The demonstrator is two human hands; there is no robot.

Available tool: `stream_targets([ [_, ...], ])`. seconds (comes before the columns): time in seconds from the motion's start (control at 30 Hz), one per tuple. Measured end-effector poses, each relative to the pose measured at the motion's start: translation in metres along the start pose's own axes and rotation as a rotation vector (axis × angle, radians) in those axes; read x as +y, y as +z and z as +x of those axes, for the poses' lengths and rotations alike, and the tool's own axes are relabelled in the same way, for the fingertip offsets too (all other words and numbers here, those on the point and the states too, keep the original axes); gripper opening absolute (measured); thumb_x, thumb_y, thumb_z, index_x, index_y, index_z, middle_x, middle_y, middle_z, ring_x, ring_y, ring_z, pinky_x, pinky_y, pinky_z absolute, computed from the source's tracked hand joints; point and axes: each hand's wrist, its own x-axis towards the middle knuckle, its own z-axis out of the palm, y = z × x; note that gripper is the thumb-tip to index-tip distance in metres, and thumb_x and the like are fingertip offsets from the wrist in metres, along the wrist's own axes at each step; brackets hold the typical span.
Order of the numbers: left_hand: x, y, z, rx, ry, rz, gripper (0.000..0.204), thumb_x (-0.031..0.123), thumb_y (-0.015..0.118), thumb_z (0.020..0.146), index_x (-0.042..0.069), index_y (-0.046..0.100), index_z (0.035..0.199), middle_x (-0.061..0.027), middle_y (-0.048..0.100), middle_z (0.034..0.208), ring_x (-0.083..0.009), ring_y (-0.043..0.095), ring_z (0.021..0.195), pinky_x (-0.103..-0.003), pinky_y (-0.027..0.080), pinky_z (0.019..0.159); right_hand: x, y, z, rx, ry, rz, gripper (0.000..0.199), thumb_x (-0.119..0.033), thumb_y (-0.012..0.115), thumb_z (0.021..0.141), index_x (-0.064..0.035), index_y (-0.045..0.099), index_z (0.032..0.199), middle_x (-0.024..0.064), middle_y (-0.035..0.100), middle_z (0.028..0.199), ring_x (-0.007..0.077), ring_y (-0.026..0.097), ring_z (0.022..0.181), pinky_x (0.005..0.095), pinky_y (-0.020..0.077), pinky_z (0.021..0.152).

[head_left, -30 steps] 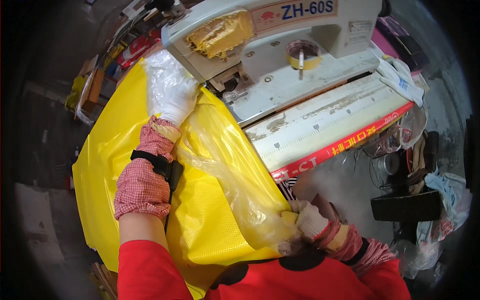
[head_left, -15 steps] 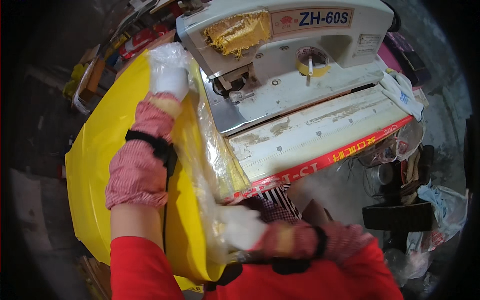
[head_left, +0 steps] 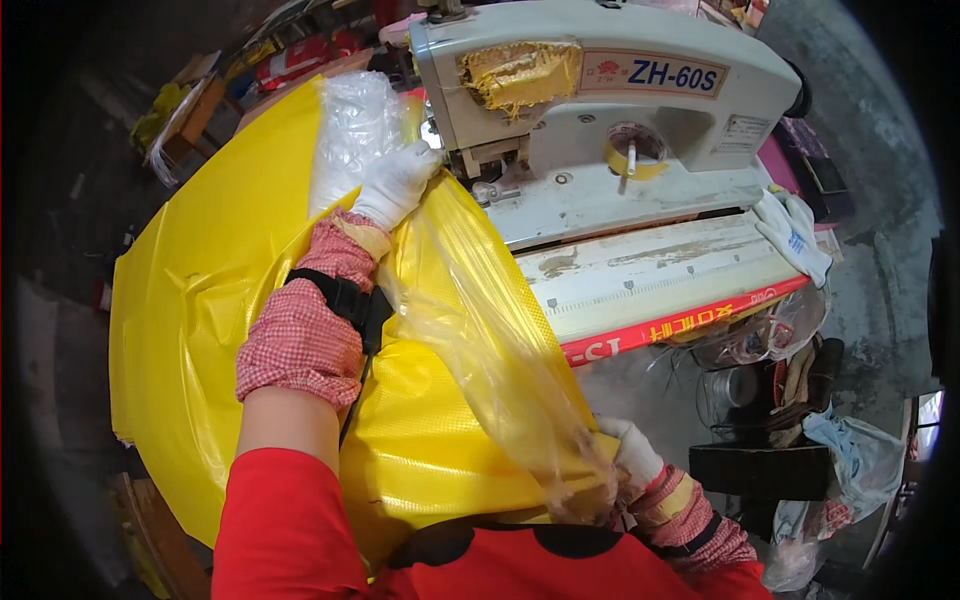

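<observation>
Cluttered workshop floor darkens the far left, with wooden crates and oddments [head_left: 185,115] lying well beyond the left hand. Nearer, a broad sheet of yellow coated fabric [head_left: 200,290] spreads over the desk and drapes down toward the person's lap.

Over that yellow sheet runs a long sleeve of clear plastic film [head_left: 480,330]. Its long axis goes diagonally, from the bunched end [head_left: 352,130] just past the left hand's fingertips down to the right hand at the near edge. Each hand therefore has one end of it.

Gloved in white, with a red checked sleeve cover and a black strap at the wrist, the left hand [head_left: 395,185] lies palm down with fingers spread flat, pressing the film and yellow fabric against the desk. Just beyond its fingertips stands the needle end of the pale industrial sewing machine [head_left: 600,110], so this hand is much the nearer to the needle.

Right of that hand, the machine's bed meets a worn ruler strip with a red edge [head_left: 680,290]. A roll of yellow tape [head_left: 634,155] hangs on the machine body.

Low down, the right hand [head_left: 632,462], also gloved, is closed on the film's lower end together with the yellow fabric's edge. Further right of it lie white gloves [head_left: 795,235] and floor clutter.
</observation>
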Motion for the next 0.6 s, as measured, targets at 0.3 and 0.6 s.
stream_targets([
  [0.3, -0.005, 0.001, 0.007, 0.032, -0.172, -0.645, 0.016, 0.01, 0.054, 0.083, 0.009, 0.061, 0.097, -0.0121, 0.061, 0.089, -0.0258, 0.06, 0.083, -0.031, 0.049, 0.07, 0.01, -0.008, 0.011, 0.153, -0.384, -0.192, 0.034, -0.02, 0.052, 0.091, -0.0029, 0.058, 0.12, 0.0079, 0.063, 0.099, 0.0181, 0.063, 0.089, 0.0316, 0.0524, 0.077],
  [0.6, 0.013, -0.026, 0.024, -0.212, -0.405, -1.03, 0.013, 0.014, 0.055, 0.084, 0.006, 0.061, 0.093, -0.0164, 0.062, 0.084, -0.0326, 0.06, 0.078, -0.035, 0.049, 0.069, 0.004, 0.013, 0.0, 0.431, -0.805, -1.707, 0.031, -0.021, 0.069, 0.072, -0.0092, 0.066, 0.101, 0.0105, 0.064, 0.07, 0.0287, 0.064, 0.066, 0.036, 0.0518, 0.058],
])
